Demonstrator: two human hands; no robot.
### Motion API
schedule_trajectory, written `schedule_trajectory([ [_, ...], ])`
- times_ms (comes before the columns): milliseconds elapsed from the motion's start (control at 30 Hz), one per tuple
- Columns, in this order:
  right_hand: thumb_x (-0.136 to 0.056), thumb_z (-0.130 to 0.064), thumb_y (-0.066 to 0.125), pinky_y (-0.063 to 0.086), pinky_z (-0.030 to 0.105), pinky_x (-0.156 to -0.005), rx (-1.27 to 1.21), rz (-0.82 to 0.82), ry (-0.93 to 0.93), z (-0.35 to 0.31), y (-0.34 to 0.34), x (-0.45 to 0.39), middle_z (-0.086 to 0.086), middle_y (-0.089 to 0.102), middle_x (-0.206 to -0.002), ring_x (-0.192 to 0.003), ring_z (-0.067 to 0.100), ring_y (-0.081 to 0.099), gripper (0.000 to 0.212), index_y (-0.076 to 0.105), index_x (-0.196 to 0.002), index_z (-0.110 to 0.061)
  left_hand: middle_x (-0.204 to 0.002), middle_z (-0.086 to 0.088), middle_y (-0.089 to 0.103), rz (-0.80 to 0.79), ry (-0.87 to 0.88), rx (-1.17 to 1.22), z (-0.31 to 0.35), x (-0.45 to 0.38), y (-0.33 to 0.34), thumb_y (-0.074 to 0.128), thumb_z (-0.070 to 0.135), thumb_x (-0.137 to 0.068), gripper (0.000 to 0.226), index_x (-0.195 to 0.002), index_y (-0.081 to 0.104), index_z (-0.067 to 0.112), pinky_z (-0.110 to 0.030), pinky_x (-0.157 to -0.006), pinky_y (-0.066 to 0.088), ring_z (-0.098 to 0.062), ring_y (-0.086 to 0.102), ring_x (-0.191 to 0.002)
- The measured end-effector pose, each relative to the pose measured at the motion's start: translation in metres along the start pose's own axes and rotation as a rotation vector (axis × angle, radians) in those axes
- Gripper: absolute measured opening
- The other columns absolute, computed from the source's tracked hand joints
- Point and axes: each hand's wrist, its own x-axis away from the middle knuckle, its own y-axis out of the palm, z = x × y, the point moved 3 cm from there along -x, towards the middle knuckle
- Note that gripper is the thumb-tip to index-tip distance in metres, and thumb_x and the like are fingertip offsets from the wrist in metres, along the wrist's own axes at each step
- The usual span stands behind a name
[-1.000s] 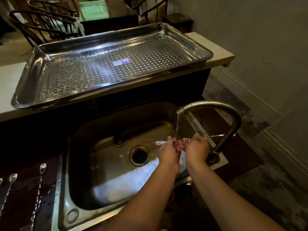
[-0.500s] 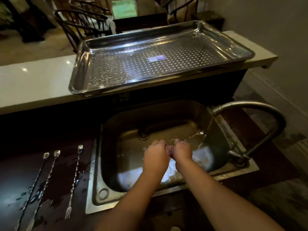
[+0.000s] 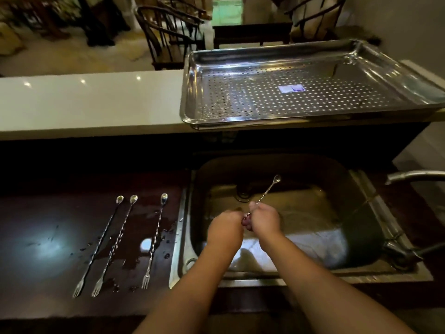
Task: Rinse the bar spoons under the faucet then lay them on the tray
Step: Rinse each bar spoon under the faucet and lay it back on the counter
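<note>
Gripping one bar spoon [image 3: 265, 194] over the sink [image 3: 361, 189] at frame centre, you are clasping it in your right hand [image 3: 263, 221] and left hand [image 3: 226, 226].

One twisted-stem bar spoon [image 3: 265, 196] slants over the sink [image 3: 361, 237], bowl up and away. Three more bar spoons [image 3: 127, 242] lie side by side on the wet dark tabletop [image 3: 48, 237], fork ends nearest. The perforated steel tray [image 3: 313, 92] sits behind the sink; the faucet [image 3: 414, 175] arches at right.
</note>
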Motion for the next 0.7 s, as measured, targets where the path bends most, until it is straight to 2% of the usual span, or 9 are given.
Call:
schedule_trajectory([
  [167, -0.098, -0.022, 0.046, 0.052, 0.042, -0.068, 0.143, -0.11, -0.064, -0.009, 0.046, 0.019, 0.014, 0.06, -0.068, -0.063, 0.024, 0.057, 0.034, 0.061, -0.081, 0.003, -0.098, -0.008, 0.069, 0.02, -0.107, 0.052, -0.047, 0.005, -0.006, 0.056, 0.02, -0.09, 0.014, -0.1, 0.064, 0.017, -0.035, -0.071, 0.049, -0.028, 0.063, -0.09],
  [233, -0.098, -0.02, 0.047, 0.053, 0.044, -0.069, 0.189, -0.145, -0.114, -0.012, 0.066, 0.025, 0.015, 0.06, -0.068, -0.064, 0.025, 0.057, 0.034, 0.061, -0.081, 0.004, -0.096, -0.009, 0.07, 0.011, -0.15, 0.072, -0.068, 0.009, -0.007, 0.054, 0.018, -0.089, 0.016, -0.099, 0.066, 0.017, -0.035, -0.072, 0.049, -0.029, 0.064, -0.09],
  [300, -0.098, -0.019, 0.048, 0.052, 0.043, -0.068, 0.239, -0.175, -0.166, -0.015, 0.089, 0.033, 0.01, 0.059, -0.062, -0.06, 0.022, 0.057, 0.034, 0.059, -0.072, -0.001, -0.093, -0.01, 0.07, 0.034, -0.184, 0.082, -0.09, 0.015, -0.01, 0.052, 0.017, -0.089, 0.016, -0.094, 0.067, 0.015, -0.033, -0.067, 0.044, -0.031, 0.064, -0.089],
  [367, -0.097, -0.019, 0.05, 0.052, 0.044, -0.071, 0.276, -0.197, -0.196, -0.015, 0.113, 0.04, 0.011, 0.059, -0.061, -0.062, 0.026, 0.058, 0.035, 0.056, -0.065, -0.007, -0.091, -0.011, 0.07, 0.06, -0.215, 0.096, -0.112, 0.023, -0.014, 0.049, 0.016, -0.088, 0.019, -0.092, 0.067, 0.014, -0.033, -0.066, 0.042, -0.032, 0.065, -0.087],
  [467, -0.096, -0.024, 0.053, 0.054, 0.049, -0.073, 0.312, -0.2, -0.212, -0.013, 0.147, 0.048, 0.022, 0.064, -0.067, -0.07, 0.038, 0.063, 0.036, 0.06, -0.069, -0.002, -0.09, -0.01, 0.071, 0.077, -0.265, 0.159, -0.143, 0.033, -0.022, 0.047, 0.017, -0.086, 0.023, -0.092, 0.069, 0.018, -0.033, -0.067, 0.045, -0.033, 0.065, -0.088],
  [567, -0.094, -0.032, 0.056, 0.056, 0.047, -0.076, 0.347, -0.208, -0.198, -0.009, 0.181, 0.057, 0.014, 0.069, -0.069, -0.072, 0.034, 0.068, 0.029, 0.065, -0.077, -0.01, -0.092, -0.012, 0.07, 0.081, -0.318, 0.179, -0.175, 0.044, -0.03, 0.046, 0.017, -0.085, 0.023, -0.092, 0.068, 0.016, -0.038, -0.072, 0.05, -0.035, 0.064, -0.09],
  [633, -0.093, -0.035, 0.058, 0.056, 0.045, -0.079, 0.394, -0.199, -0.211, -0.008, 0.202, 0.065, 0.013, 0.072, -0.073, -0.075, 0.032, 0.07, 0.026, 0.06, -0.073, -0.019, -0.093, -0.012, 0.071, 0.09, -0.349, 0.169, -0.195, 0.051, -0.033, 0.046, 0.016, -0.086, 0.023, -0.092, 0.069, 0.014, -0.04, -0.074, 0.049, -0.034, 0.064, -0.091],
  [700, -0.092, -0.036, 0.059, 0.055, 0.044, -0.08, 0.435, -0.193, -0.221, -0.005, 0.222, 0.072, 0.014, 0.073, -0.076, -0.078, 0.032, 0.07, 0.027, 0.057, -0.071, -0.019, -0.095, -0.011, 0.071, 0.079, -0.367, 0.13, -0.212, 0.057, -0.035, 0.046, 0.016, -0.087, 0.023, -0.093, 0.068, 0.013, -0.039, -0.075, 0.048, -0.032, 0.064, -0.093],
])
